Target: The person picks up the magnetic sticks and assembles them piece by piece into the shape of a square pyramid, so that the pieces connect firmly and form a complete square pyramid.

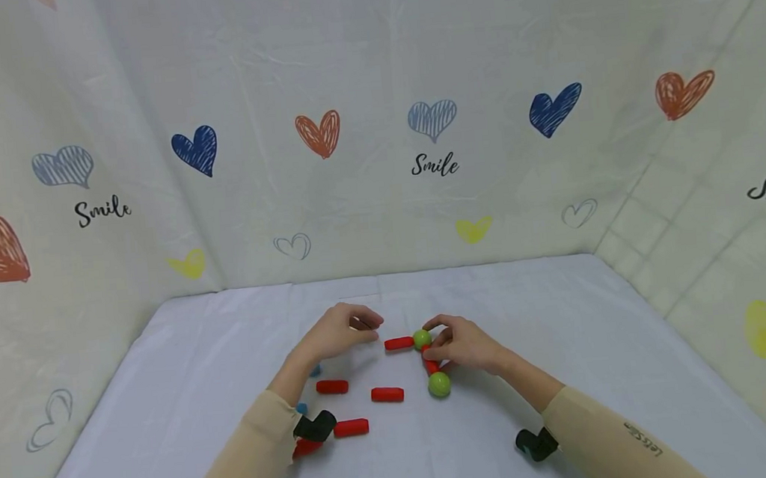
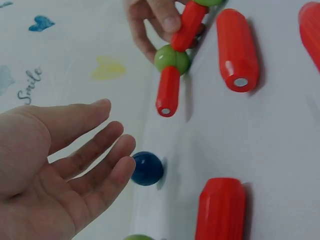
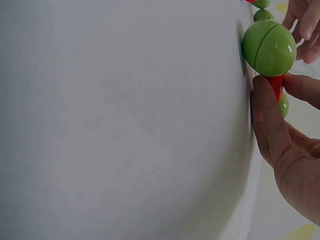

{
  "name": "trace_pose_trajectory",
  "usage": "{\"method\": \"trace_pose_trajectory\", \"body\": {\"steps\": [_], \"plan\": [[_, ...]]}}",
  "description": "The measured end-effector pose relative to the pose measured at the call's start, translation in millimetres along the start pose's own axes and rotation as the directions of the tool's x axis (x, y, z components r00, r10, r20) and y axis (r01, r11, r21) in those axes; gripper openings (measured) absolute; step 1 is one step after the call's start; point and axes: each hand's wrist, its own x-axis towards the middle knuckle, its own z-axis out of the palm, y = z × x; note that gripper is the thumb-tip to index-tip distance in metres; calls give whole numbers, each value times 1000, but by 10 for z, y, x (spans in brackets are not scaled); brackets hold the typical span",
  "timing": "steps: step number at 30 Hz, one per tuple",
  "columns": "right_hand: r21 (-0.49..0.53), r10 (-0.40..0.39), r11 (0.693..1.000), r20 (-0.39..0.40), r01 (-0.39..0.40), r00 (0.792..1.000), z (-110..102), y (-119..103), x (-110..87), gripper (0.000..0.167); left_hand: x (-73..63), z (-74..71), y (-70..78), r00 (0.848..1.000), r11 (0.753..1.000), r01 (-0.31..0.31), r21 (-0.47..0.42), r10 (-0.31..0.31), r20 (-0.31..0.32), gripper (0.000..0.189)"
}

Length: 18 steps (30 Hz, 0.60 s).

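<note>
My right hand (image 1: 467, 346) pinches a red magnetic rod (image 1: 431, 367) between thumb and fingers. A green ball (image 1: 439, 385) sits at that rod's near end and a second green ball (image 1: 422, 339) at its far end. From the far ball another red rod (image 1: 399, 343) points left, its free end showing a silvery disc in the left wrist view. Just left of that end hovers my left hand (image 1: 339, 331), fingers loosely bent and holding nothing. The right wrist view shows the near green ball (image 3: 269, 48) right at my right fingertips.
Loose red rods lie nearer me, among them one at left (image 1: 331, 386), one in the middle (image 1: 387, 395) and one in front (image 1: 351, 427). A blue ball (image 2: 147, 168) lies beyond my left fingers. Blue pieces are partly hidden by my left arm. A heart-printed cloth (image 1: 381, 216) hangs behind the table.
</note>
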Motion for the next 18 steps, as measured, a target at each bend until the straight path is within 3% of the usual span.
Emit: {"method": "trace_pose_trajectory", "body": {"steps": [10, 18], "plan": [[17, -1, 1000, 0, 1, 1000, 2, 6, -8, 47, -118, -236, -60, 993, 998, 42, -54, -47, -108, 24], [25, -8, 1000, 15, 7, 1000, -7, 14, -2, 48, -211, -366, -224, 971, 990, 109, -89, -125, -205, 27]]}}
